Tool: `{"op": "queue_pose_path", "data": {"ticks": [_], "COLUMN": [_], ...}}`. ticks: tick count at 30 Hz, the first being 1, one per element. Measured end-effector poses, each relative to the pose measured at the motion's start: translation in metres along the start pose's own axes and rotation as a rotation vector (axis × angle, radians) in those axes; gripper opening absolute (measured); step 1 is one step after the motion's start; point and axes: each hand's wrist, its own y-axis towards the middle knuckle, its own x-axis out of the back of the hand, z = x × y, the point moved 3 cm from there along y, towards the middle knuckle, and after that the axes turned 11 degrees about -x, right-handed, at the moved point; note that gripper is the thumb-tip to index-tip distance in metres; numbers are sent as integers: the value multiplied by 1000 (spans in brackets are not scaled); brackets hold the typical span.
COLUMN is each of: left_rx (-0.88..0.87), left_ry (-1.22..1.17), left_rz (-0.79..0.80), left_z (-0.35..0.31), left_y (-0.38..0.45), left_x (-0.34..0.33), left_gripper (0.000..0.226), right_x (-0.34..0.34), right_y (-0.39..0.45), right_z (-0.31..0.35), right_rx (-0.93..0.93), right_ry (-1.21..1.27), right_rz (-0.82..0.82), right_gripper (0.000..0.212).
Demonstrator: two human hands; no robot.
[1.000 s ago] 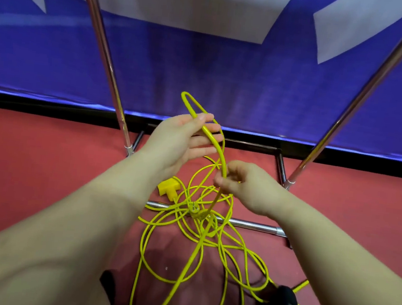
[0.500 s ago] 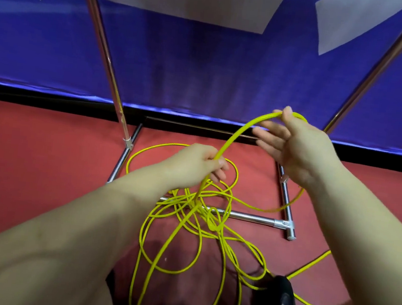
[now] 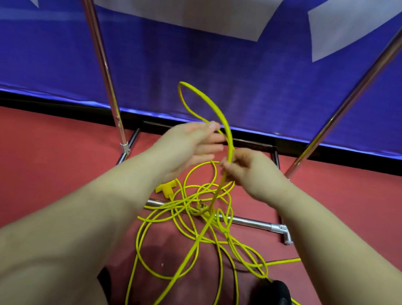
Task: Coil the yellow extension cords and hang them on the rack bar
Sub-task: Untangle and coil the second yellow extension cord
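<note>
The right hand (image 3: 249,175) pinches the yellow extension cord (image 3: 228,155) just below a loop arcing over the left hand (image 3: 190,148), whose fingers (image 3: 209,138) lie straight. The slack lies tangled beneath both hands; pulling might cinch a knot.

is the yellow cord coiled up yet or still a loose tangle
Mostly a loose tangle: the yellow cord sprawls over the floor, with one loop raised between the left hand and right hand.
</note>
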Motion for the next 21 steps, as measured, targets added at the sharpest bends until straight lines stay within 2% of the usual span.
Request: {"op": "queue_pose_path", "data": {"ticks": [4, 5, 7, 11, 13, 16, 21], "left_rx": [128, 131, 94, 24, -6, -66, -92], "left_ry": [531, 622, 698, 551, 522, 462, 113], "left_rz": [291, 356, 379, 313, 286, 183, -8], "left_z": [24, 30, 36, 28, 24, 16, -1], "left_y": [-11, -14, -14, -11, -11, -8, -3], "left_x": [-6, -8, -10, -14, -13, -11, -2], "left_gripper": [15, 16, 21, 13, 17, 15, 21], "right_x": [23, 28, 35, 39, 40, 30, 3], "right_y": [2, 2, 0, 1, 1, 0, -7], "right_z": [2, 3, 3, 5, 5, 2, -2], "right_rx": [-149, -172, -201, -220, -224, -253, -229], "right_ry": [489, 607, 771, 952, 987, 844, 552], "right_rz": [-89, -98, -94, -73, -54, 34, 224], "right_gripper": [18, 19, 19, 16, 15, 21, 11]}}
